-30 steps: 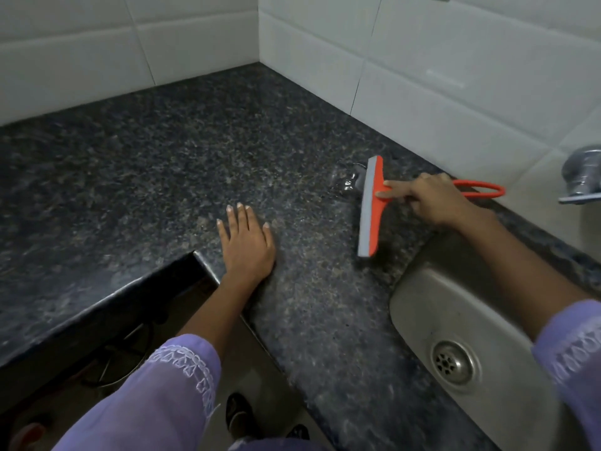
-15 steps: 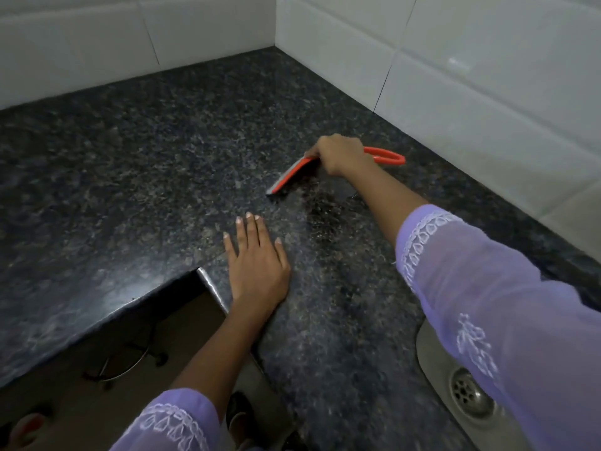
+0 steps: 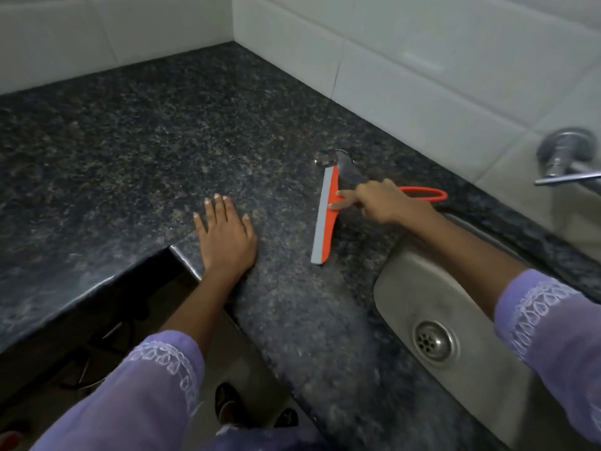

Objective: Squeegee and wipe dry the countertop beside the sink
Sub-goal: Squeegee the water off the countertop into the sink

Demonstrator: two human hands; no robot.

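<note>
An orange squeegee [image 3: 327, 219] with a grey rubber blade lies blade-down on the dark speckled countertop [image 3: 136, 151], just left of the steel sink [image 3: 432, 307]. My right hand [image 3: 380, 203] grips its orange loop handle, with two fingers stretched forward onto the head. A small streak of water [image 3: 331, 157] shines at the blade's far end. My left hand [image 3: 226, 234] lies flat with straight fingers on the counter near its inner front corner, a hand's width left of the squeegee.
White tiled walls [image 3: 422, 60] close off the counter at the back and right. A metal tap [image 3: 566, 157] sticks out over the sink at the far right. The counter's front edge [image 3: 97, 284] drops to the floor, where my feet show.
My right hand has drawn the squeegee back from the middle of the counter toward the sink. My left hand has stayed flat in place. The view has swung right, showing sink and tap again.
</note>
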